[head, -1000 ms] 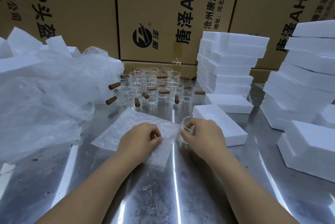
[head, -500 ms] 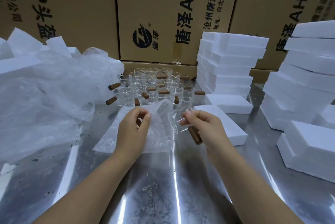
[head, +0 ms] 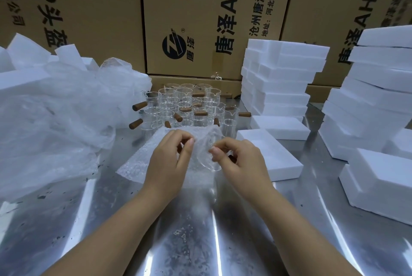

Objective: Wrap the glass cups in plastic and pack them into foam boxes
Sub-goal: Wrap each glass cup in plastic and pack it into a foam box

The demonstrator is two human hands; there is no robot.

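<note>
— What have the fingers got?

— On the left hand (head: 169, 159), thumb and forefinger are closed in a pinch on the wrap (head: 138, 159), lifting its far edge. The right hand (head: 240, 162) has its fingers (head: 217, 150) curled round a cup (head: 208, 159), held over the bench (head: 178, 231). A bit of its brown handle shows under the palm. How the cup tilts I cannot tell through the wrap.

— And the wrap against the cup?

— It drapes over the cup's left side and top, touching it. The rest trails left of the cup, down onto the bench.

— What's around the cup?

— Behind it, near, the other cups (head: 189, 106) stand upright in a cluster, brown handles sticking out. Just right of it lies a foam box (head: 278, 164). Foam stacks (head: 283, 79) rise behind it and well to its right. Left of the cup sits a plastic heap (head: 55, 119). Cartons (head: 196, 8) wall off the back.
</note>
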